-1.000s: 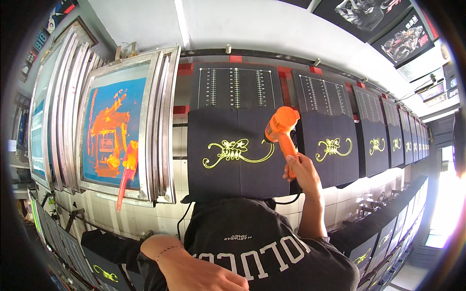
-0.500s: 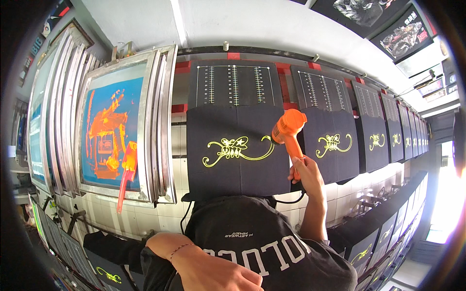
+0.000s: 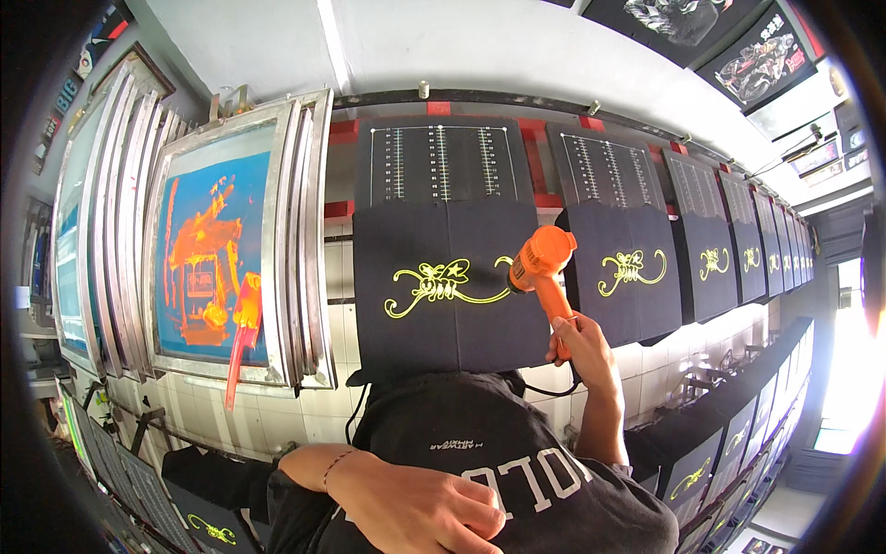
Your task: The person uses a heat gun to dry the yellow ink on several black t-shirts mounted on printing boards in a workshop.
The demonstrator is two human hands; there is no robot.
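My right hand is wrapped round the handle of an orange hair dryer. Its dark nozzle points left, over the right end of a yellow line print on black fabric. The nozzle hides a little of that print. This fabric lies over a black board whose upper part shows white ruler marks. Against the front of my black shirt rests my left hand, holding nothing, its fingers loosely bent and a little apart.
Framed printing screens stand upright at the left; one carries orange ink and a squeegee. More boards with printed black fabric run off to the right along a dark rail. A cable hangs below the dryer.
The dryer and my right hand have moved slightly down and left, the nozzle now nearer the middle of the print. The fingers of my left hand have loosened a little.
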